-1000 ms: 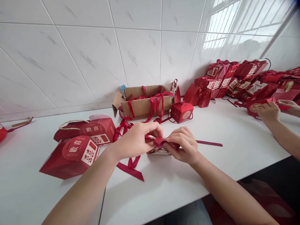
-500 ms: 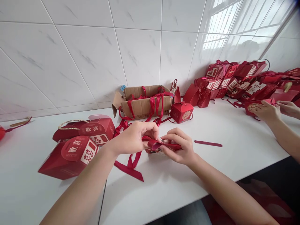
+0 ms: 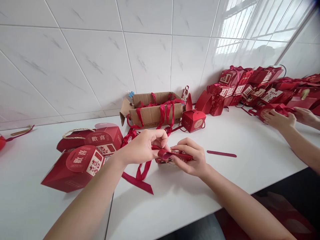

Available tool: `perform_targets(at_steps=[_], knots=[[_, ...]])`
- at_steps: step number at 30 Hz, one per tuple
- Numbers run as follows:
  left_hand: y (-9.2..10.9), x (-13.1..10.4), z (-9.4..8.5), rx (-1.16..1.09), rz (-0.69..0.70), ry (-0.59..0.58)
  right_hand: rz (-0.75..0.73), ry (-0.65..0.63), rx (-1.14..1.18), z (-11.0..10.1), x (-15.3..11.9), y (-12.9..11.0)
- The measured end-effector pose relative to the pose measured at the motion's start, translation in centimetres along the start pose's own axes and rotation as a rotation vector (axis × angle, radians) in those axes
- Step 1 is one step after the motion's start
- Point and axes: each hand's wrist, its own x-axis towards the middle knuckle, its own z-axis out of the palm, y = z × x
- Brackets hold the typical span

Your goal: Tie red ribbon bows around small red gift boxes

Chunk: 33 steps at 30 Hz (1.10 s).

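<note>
A small red patterned gift box stands on the white table in front of me, largely covered by my hands. On top of it a red strap bends into a loop. My left hand pinches at the strap from the left, thumb and forefinger closed near the loop. From the right, my right hand grips the strap and the box's top edge, its fingers closed. The exact spot between the fingertips is hidden. A dark red ribbon trails on the table below my left hand.
Two larger red boxes stand at left. Behind my hands is a cardboard box of red ribbons, with a small red box beside it. A flat red strip lies right. Stacked gift boxes and another person's hands are farther right.
My hands stay almost in place on the strap and box. At right, the other person's hands have shifted slightly left and down over a red box.
</note>
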Motion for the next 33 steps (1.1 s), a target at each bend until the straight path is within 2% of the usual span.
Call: perform_targets(at_steps=[15,33], knots=[[0.15,-0.10,-0.03,0.014,0.015,-0.009,0.055,-0.015,0.024,0.07,-0.08,-0.17],[-0.07,-0.12,-0.18,0.011,0.003,-0.039,0.033,-0.028,0.034,0.07,-0.04,-0.23]])
